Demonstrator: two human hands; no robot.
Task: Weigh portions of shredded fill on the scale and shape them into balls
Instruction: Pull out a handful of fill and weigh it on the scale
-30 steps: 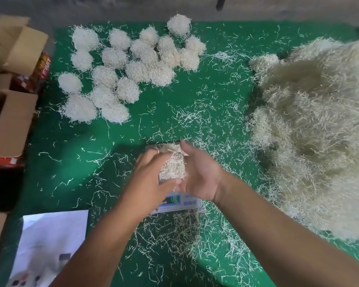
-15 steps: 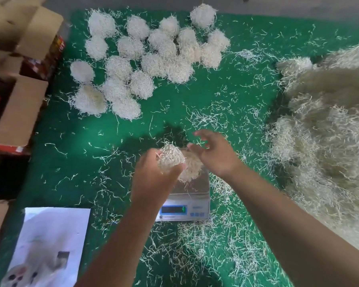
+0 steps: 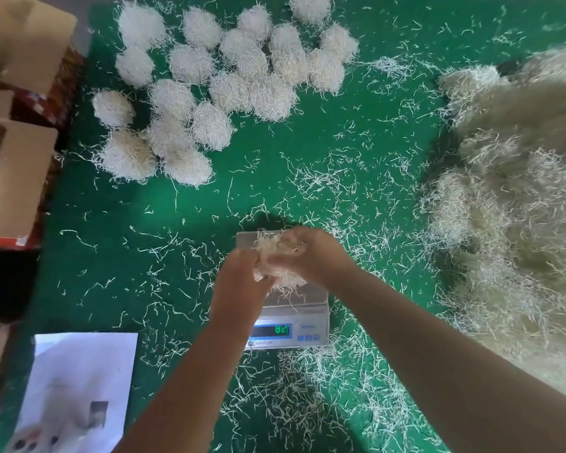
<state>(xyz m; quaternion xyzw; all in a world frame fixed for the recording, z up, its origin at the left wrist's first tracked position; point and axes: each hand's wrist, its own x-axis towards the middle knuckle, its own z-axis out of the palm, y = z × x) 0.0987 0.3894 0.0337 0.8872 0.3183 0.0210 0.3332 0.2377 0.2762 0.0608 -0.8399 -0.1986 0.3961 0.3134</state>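
Both hands have closed back together. The left hand (image 3: 239, 282) and right hand (image 3: 311, 259) now clamp curled fingers round the fill (image 3: 280, 256) above the scale (image 3: 290, 322), so shaping looks underway.

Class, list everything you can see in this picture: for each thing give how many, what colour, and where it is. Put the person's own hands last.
fill balls: about twenty, off-white, clustered far left on the mat
loose fill heap: one, pale beige, along the right side
portion of fill: one, off-white, over the scale pan between both hands
scale: one, silver with green digits, near centre
mat: one, green, strewn with stray shreds
cardboard boxes: several, brown, left edge
printed sheet: one, white, near left corner
left hand: grips the portion from the left
right hand: grips the portion from the right
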